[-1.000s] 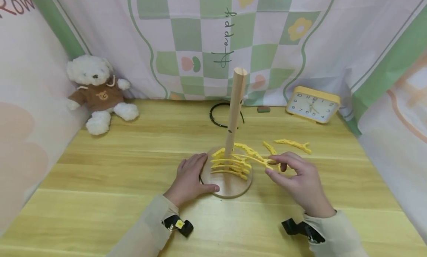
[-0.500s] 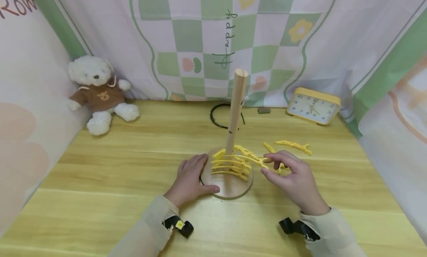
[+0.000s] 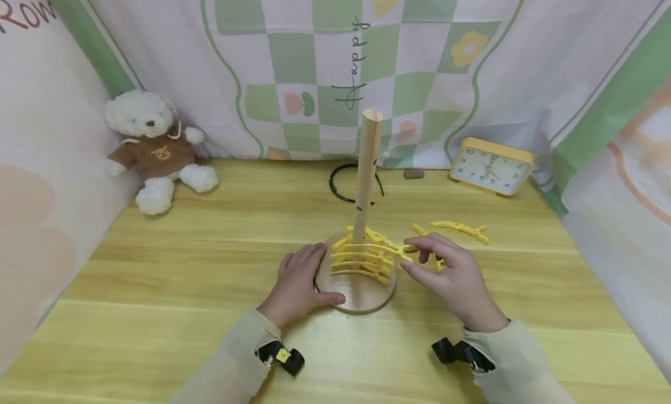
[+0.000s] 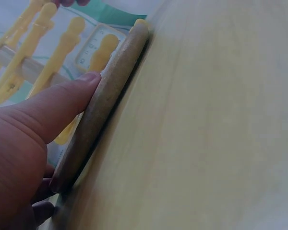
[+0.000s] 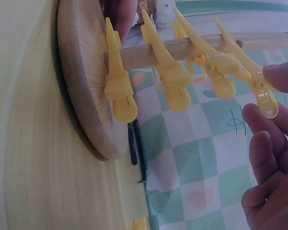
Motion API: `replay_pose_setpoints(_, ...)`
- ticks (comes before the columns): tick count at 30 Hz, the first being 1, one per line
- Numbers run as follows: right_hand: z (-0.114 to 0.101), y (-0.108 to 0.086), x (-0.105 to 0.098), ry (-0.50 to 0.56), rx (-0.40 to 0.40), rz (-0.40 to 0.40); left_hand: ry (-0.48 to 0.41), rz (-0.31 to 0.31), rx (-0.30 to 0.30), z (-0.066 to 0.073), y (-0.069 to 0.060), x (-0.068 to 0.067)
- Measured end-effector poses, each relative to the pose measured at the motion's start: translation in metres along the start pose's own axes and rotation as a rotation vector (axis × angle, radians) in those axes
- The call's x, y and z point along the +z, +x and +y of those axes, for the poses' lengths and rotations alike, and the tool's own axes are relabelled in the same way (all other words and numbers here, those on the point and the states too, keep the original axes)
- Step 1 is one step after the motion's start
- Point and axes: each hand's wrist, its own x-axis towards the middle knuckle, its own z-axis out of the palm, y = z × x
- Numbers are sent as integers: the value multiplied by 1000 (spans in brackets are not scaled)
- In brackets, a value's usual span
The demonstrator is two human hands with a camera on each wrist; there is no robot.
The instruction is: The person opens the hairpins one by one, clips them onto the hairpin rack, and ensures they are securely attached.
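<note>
A wooden post point(image 3: 367, 171) stands upright on a round wooden base point(image 3: 362, 300). Several yellow hair clips point(image 3: 362, 271) are stacked one above another across its lower part. My left hand point(image 3: 299, 284) holds the base at its left rim; in the left wrist view the thumb point(image 4: 69, 93) presses on top and the other fingers are partly hidden. Between thumb and forefinger, my right hand point(image 3: 455, 273) pinches the handle end of another yellow hair clip point(image 5: 240, 57). This clip lies across the post above the others; whether it bites the post I cannot tell.
Loose yellow clips point(image 3: 461, 228) lie right of the stand, some partly hidden by my right hand. Behind the post is a thin black headband point(image 3: 335, 187). A small dark block point(image 3: 414, 174), a yellow clock point(image 3: 493, 166) and a white teddy bear point(image 3: 162, 153) line the back.
My right hand has moved left with the pinched clip, bringing it across the post above the stacked clips. The left hand stays on the base.
</note>
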Motion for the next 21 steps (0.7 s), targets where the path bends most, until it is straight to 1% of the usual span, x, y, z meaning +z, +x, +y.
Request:
replay_pose_setpoints(5,0,3,1,-17,-4,-1,13,10,7,2,-1,-1)
replay_pose_setpoints(11,-4,6,4,-8,-6,-10,29,9,8,5,-1,-2)
replay_pose_setpoints(15,-7,10,7,-4,-3,-35,40,2,2,4,-1,-1)
replay_pose_setpoints(21,-10,17,11,7,2,-68,38,4,23,3,0,-2)
